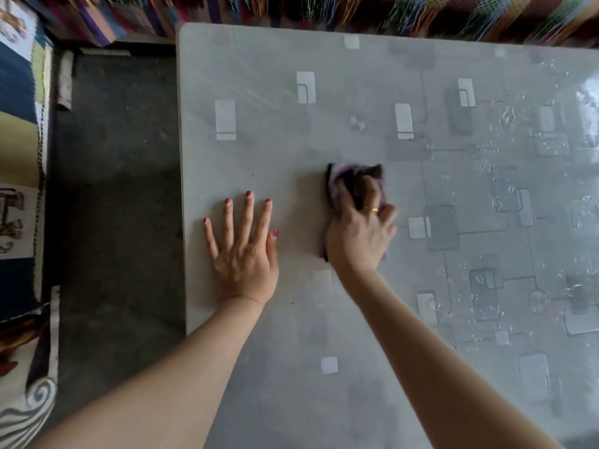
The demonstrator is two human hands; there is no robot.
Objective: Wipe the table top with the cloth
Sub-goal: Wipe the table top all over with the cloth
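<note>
Your left hand (241, 247) lies flat and open on the desk (324, 92) to brace you — your right hand (359, 231) presses the bunched cloth (343, 179) down, gripping it for wiping.

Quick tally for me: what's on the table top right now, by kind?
Hands: 2, left hand flat and open on the table top, right hand gripping the cloth
Cloth: 1, purple and dark
Total: 3
</note>
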